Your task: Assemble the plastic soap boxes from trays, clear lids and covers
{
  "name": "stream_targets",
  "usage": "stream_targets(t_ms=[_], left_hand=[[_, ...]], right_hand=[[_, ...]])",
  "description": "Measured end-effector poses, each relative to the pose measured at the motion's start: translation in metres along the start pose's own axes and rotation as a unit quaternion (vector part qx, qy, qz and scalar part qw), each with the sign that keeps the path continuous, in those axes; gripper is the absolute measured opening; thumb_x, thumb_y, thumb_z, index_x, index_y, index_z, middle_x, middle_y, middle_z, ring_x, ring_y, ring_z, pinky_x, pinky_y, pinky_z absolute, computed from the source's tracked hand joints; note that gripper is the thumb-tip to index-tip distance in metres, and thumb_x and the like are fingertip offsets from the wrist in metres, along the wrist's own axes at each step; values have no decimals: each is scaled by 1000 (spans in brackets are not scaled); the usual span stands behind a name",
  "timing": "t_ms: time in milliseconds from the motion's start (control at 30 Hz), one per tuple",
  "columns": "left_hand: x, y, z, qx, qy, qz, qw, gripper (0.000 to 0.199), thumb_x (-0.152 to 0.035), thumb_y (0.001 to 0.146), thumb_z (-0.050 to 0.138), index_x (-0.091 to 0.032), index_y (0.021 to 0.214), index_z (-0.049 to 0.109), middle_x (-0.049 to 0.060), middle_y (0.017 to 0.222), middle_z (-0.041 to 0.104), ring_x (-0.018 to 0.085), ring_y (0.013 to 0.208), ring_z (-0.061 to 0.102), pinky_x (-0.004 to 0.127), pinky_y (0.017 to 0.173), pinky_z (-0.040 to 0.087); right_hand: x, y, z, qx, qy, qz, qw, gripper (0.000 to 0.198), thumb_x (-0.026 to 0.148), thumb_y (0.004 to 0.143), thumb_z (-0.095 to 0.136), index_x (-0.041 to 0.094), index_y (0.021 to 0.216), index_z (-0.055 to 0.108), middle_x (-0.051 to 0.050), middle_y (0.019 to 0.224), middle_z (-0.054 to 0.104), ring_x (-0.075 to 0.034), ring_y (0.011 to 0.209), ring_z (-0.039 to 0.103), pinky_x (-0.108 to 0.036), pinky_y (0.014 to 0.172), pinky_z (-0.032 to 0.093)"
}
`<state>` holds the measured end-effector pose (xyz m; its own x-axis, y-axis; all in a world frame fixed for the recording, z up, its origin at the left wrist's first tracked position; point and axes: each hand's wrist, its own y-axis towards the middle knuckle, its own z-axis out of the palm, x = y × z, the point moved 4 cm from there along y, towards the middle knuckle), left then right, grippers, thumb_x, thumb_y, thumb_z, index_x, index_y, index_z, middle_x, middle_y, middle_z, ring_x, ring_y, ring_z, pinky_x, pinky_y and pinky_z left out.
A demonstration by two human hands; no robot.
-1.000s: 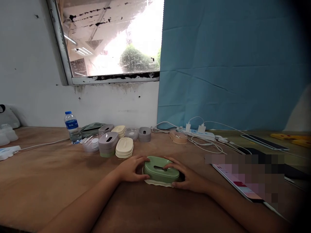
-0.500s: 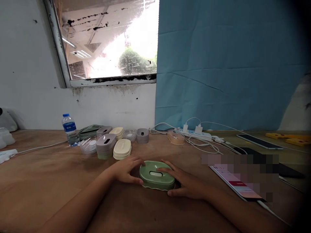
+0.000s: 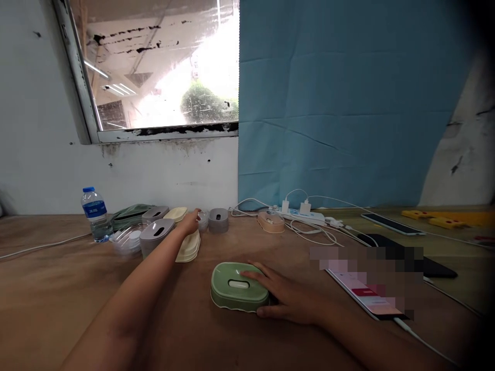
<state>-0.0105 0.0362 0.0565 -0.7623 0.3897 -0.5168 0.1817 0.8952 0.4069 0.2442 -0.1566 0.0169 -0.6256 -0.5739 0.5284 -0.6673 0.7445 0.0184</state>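
Note:
A green oval box [image 3: 222, 300] with a slot in its lid and a wavy bottom edge sits on the brown tabletop in front of me. Around its right end is my right hand [image 3: 284, 296], with fingers over the lid and the thumb at the near corner. My left hand [image 3: 189, 222] is stretched out to the back, its fingers apart beside a small clear plastic container [image 3: 202, 220]. Under the left wrist lie stacked cream lids [image 3: 190, 248], partly covered. A grey slotted box [image 3: 218, 221] stands just right of the clear container.
Left of my forearm are grey boxes [image 3: 157, 230], clear plastic parts [image 3: 129, 241] and a water bottle [image 3: 95, 214]. At the back, a peach box [image 3: 270, 222] is beside a power strip [image 3: 315, 215] with loose cables. Phones [image 3: 392, 225] lie at the right.
My left hand has let go of the green box and moved back and left to the containers. My right hand stays on the box. The view has shifted slightly right.

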Motion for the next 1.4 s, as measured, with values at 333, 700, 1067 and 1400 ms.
stream_targets(t_ms=[333, 700, 1067, 1400], left_hand=[[9, 8, -19, -129, -212, -47, 968, 27, -9, 62, 58, -18, 84, 46, 0, 69, 60, 14, 66, 59, 29, 70, 44], [-57, -90, -29, -65, -686, -69, 722, 21, -19, 71, 61, -19, 83, 44, -2, 83, 61, 9, 75, 61, 27, 81, 48], [-84, -146, -7, 49, -779, -95, 618, 35, -17, 66, 67, -22, 90, 43, -5, 81, 57, 9, 75, 61, 25, 78, 50], [-113, -163, -12, -6, -633, 74, 771, 33, -11, 69, 64, -20, 71, 32, -7, 75, 53, 12, 80, 61, 31, 83, 46]], right_hand=[[-1, 0, 1, 3, 2, -3, 1000, 71, 53, 69, 56, 33, 131, 27, -4, 142, 12, -29, 125, 25, -42, 100, 27], [13, 1, -11, -232, -36, -75, 969, 63, 38, 74, 54, 28, 129, 24, -9, 130, 25, -29, 122, 27, -44, 98, 31], [52, 4, -30, -343, 53, -15, 938, 69, 30, 68, 59, 31, 126, 23, -6, 128, 28, -26, 110, 40, -43, 94, 36], [49, 37, -11, -166, 493, 28, 853, 92, 49, 50, 73, 25, 120, 19, -14, 120, 40, -28, 107, 48, -44, 84, 44]])
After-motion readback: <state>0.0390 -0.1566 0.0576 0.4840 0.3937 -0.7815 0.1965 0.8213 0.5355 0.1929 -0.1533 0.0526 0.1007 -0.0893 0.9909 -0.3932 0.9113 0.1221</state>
